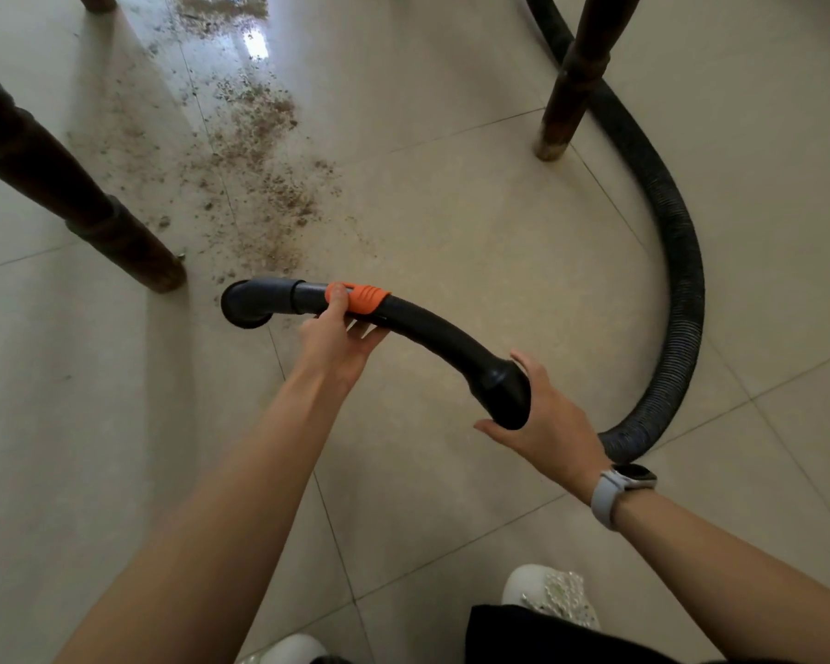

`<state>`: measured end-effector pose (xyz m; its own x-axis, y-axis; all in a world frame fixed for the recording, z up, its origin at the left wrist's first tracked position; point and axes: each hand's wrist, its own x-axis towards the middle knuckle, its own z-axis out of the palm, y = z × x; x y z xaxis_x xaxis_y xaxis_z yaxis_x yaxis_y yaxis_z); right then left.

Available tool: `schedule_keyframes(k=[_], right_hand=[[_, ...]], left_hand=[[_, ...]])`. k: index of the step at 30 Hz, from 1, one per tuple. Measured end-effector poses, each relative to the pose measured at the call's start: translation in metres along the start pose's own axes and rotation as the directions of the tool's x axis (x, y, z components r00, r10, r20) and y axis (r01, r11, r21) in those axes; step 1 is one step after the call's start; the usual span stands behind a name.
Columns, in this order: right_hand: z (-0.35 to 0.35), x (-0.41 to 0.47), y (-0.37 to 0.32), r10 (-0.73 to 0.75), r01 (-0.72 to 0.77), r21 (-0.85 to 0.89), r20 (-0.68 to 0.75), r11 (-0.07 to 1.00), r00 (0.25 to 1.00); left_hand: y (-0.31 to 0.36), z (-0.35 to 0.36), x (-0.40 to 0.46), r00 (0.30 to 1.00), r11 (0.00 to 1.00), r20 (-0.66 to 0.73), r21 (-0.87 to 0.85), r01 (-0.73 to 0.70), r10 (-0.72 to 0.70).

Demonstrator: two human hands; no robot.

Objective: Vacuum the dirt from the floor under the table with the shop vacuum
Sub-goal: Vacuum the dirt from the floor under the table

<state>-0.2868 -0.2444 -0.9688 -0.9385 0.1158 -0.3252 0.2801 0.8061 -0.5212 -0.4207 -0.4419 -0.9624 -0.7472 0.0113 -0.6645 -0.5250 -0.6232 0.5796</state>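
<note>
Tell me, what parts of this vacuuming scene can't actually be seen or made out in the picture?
All in the head view:
- The shop vacuum itself: the hose leaves the top edge.
- The table top: only legs show, cut by the frame.
- The nozzle opening faces the floor, so its mouth is hidden.
- The left hand fingers lie behind the wand.
- The right hand palm sits behind the hose cuff.
- How far the dirt spreads: glare and the top edge hide it.

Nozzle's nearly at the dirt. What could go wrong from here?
The hose loops behind the right table leg and may snag there as the nozzle pushes forward. The right hand only cups the wand's cuff, so it may slip. The nozzle could also bump the left table leg.
</note>
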Motion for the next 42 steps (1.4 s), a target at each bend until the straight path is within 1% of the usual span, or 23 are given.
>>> schedule_keyframes(k=[3,5,9,11,12,14,15,16,17,18,20,22,23,25,26,28,29,31,34,36,38,40,42], right_hand=[[-0.004,0.002,-0.001,-0.015,-0.001,-0.168,-0.096,0.986,0.995],[-0.005,0.002,0.003,-0.062,0.038,-0.197,-0.117,0.98,0.991],[-0.01,0.005,0.0,-0.181,0.16,-0.17,-0.113,0.972,0.977],[-0.013,0.016,-0.014,-0.229,0.213,-0.169,-0.081,0.962,0.97],[-0.013,0.023,-0.024,-0.227,0.22,-0.118,-0.048,0.968,0.973],[-0.014,0.038,-0.042,-0.177,0.176,0.046,0.027,0.983,0.984],[-0.014,0.045,-0.048,-0.161,0.157,0.077,0.049,0.985,0.986],[-0.014,0.051,-0.052,-0.158,0.155,0.058,0.047,0.986,0.986],[-0.014,0.056,-0.053,-0.148,0.147,0.022,0.036,0.989,0.988],[-0.015,0.06,-0.052,-0.127,0.128,-0.017,0.014,0.992,0.992],[-0.017,0.065,-0.046,-0.062,0.06,-0.053,-0.045,0.997,0.997],[-0.021,0.071,-0.037,0.013,-0.018,-0.05,-0.112,0.999,0.994],[-0.024,0.072,-0.031,0.049,-0.056,-0.045,-0.135,0.997,0.99],[-0.029,0.073,-0.019,0.11,-0.118,-0.04,-0.161,0.992,0.981],[-0.031,0.072,-0.012,0.134,-0.142,-0.036,-0.161,0.989,0.978],[-0.031,0.072,-0.002,0.172,-0.177,-0.023,-0.137,0.984,0.975],[-0.03,0.072,0.0,0.183,-0.186,-0.009,-0.12,0.983,0.976],[-0.027,0.074,-0.003,0.17,-0.169,0.019,-0.087,0.985,0.982],[-0.019,0.078,-0.017,0.097,-0.098,-0.031,-0.04,0.995,0.994],[-0.014,0.082,-0.024,0.078,-0.082,-0.101,-0.04,0.992,0.996],[-0.015,0.088,-0.026,0.108,-0.119,-0.128,-0.091,0.985,0.99],[-0.02,0.094,-0.026,0.178,-0.192,-0.091,-0.144,0.977,0.973],[-0.023,0.098,-0.023,0.23,-0.233,-0.004,-0.148,0.972,0.962]], left_hand=[[-0.002,0.01,-0.002,0.999,0.999,-0.039,0.004,-0.033,0.033],[-0.003,0.013,-0.003,0.999,1.0,-0.045,-0.004,-0.022,0.022],[0.0,0.009,-0.002,0.999,0.999,0.028,-0.013,0.043,-0.043],[-0.005,0.005,-0.003,0.992,0.996,0.089,0.027,0.087,-0.089],[-0.008,0.005,-0.004,0.987,0.993,0.117,0.05,0.108,-0.114],[-0.014,0.005,-0.007,0.973,0.986,0.178,0.096,0.133,-0.149],[-0.015,0.005,-0.008,0.966,0.982,0.203,0.129,0.138,-0.162],[-0.014,0.005,-0.01,0.961,0.972,0.218,0.197,0.126,-0.169],[-0.013,0.004,-0.012,0.961,0.944,0.22,0.316,0.09,-0.166],[-0.011,0.002,-0.013,0.964,0.883,0.214,0.468,0.04,-0.157],[-0.011,-0.008,-0.01,0.979,0.692,0.172,0.72,-0.047,-0.112],[-0.014,-0.025,-0.005,0.991,0.491,0.131,0.865,-0.099,-0.031],[-0.016,-0.036,-0.002,0.994,0.362,0.107,0.926,-0.106,0.016],[-0.019,-0.062,0.006,0.993,0.076,0.064,0.995,-0.072,0.098],[-0.02,-0.074,0.008,0.991,-0.043,0.041,0.998,-0.035,0.129],[-0.022,-0.097,0.011,0.99,-0.215,-0.026,0.975,0.056,0.139],[-0.022,-0.106,0.011,0.99,-0.267,-0.07,0.958,0.102,0.126],[-0.022,-0.121,0.009,0.985,-0.327,-0.148,0.93,0.17,0.093],[-0.025,-0.135,0.007,0.985,-0.399,-0.17,0.901,0.169,0.034],[-0.028,-0.137,0.007,0.986,-0.399,-0.166,0.904,0.154,0.003],[-0.03,-0.136,0.009,0.985,-0.388,-0.173,0.908,0.157,-0.008],[-0.03,-0.133,0.01,0.984,-0.394,-0.179,0.904,0.163,-0.002],[-0.029,-0.131,0.011,0.984,-0.4,-0.179,0.902,0.164,0.001]])
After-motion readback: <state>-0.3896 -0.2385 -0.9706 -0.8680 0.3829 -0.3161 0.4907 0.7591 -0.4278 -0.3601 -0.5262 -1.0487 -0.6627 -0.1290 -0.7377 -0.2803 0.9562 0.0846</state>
